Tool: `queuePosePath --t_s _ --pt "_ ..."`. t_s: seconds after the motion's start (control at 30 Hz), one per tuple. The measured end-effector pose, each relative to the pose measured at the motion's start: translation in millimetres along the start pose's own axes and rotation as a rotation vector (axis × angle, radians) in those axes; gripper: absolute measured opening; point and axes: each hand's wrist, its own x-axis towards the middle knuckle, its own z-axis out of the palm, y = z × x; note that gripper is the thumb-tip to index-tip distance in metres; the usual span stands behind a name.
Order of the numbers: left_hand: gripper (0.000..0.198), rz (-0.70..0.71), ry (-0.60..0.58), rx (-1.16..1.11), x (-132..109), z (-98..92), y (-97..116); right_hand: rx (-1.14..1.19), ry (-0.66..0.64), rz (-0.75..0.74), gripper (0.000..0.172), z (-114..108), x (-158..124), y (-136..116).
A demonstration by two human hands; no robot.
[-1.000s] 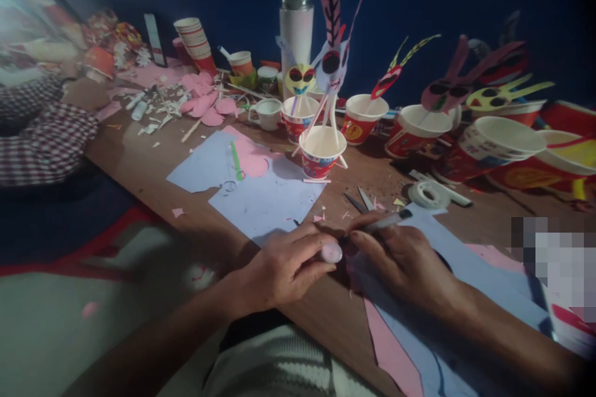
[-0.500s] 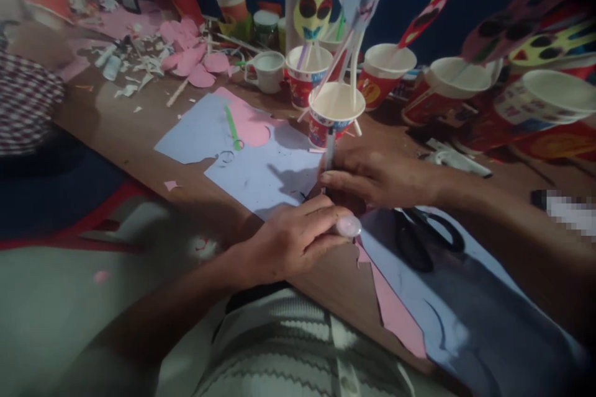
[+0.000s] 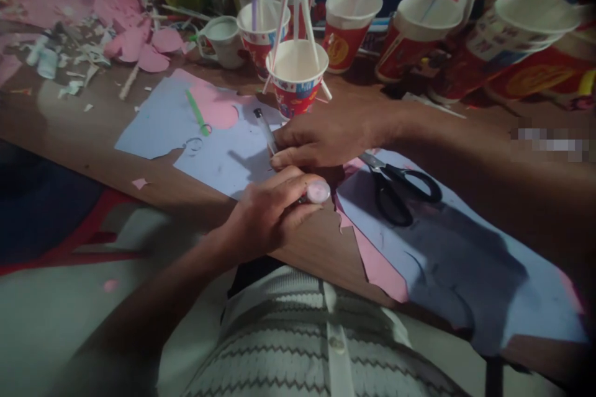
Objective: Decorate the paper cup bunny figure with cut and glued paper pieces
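My left hand [image 3: 272, 205] is closed around a small whitish tube [image 3: 318, 191] whose round end points toward me; the rest is hidden by my fingers. Just beyond it, my right hand [image 3: 314, 139] grips a slim pen [image 3: 265, 129] with a clear barrel and a black end, which tilts up to the left. Both hands are close together over the table edge. Beneath and left of them lies cut pale-blue paper [image 3: 209, 167] with a green strip [image 3: 198, 111] on it. Black-handled scissors [image 3: 395, 186] rest on another pale sheet [image 3: 465, 260] to the right.
A paper cup [image 3: 298, 84] holding white sticks stands just past my right hand. More paper cups [image 3: 347, 31] line the back, some with paper masks on sticks. A white mug [image 3: 226, 43], pink paper petals [image 3: 135, 43] and white scraps [image 3: 84, 68] lie back left.
My view has shifted, so the table things sit further left and higher. The pen in my right hand now leans left instead of standing nearly upright. Both hands keep their hold.
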Motion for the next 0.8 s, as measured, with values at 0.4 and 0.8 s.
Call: queuePosePath --t_s 0.4,0.8 --pt "0.013 0.01 0.047 -0.001 -0.3 2.5 -0.6 -0.192 0.023 -0.078 0.026 0.5 -4.2 -0.7" --pt "0.023 -0.09 0.313 -0.153 -4.6 -17.2 -6.5 0.284 0.533 0.196 0.023 3.9 -74.6 -4.2"
